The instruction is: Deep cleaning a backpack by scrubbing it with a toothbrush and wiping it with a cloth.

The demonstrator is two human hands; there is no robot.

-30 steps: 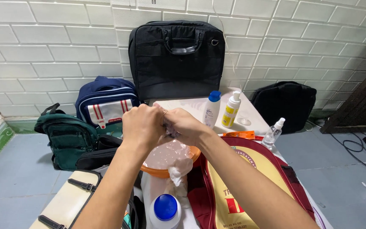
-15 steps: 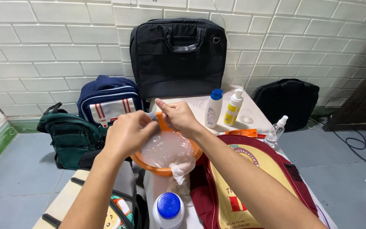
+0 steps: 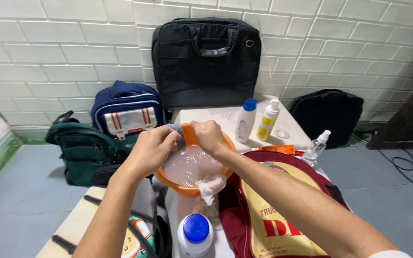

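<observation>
An orange basin (image 3: 186,189) holding cloudy water stands on a small white table (image 3: 221,116). My left hand (image 3: 151,149) and my right hand (image 3: 209,135) meet over the basin's far rim. Both pinch a small grey cloth (image 3: 176,129) between them. A white rag (image 3: 211,184) hangs over the near rim of the basin. Right of the basin lies a maroon and yellow backpack (image 3: 273,215), under my right forearm.
A white bottle with a blue cap (image 3: 245,121), a yellow bottle (image 3: 267,120), a clear spray bottle (image 3: 315,147) and an orange tube (image 3: 276,149) stand behind the backpack. A blue-lidded jar (image 3: 196,234) is in front. A black laptop bag (image 3: 206,62) leans on the wall; blue (image 3: 127,112) and green (image 3: 80,148) bags lie left.
My hands were clasped together above the basin, then dropped to its rim. They now hold the grey cloth at the far rim.
</observation>
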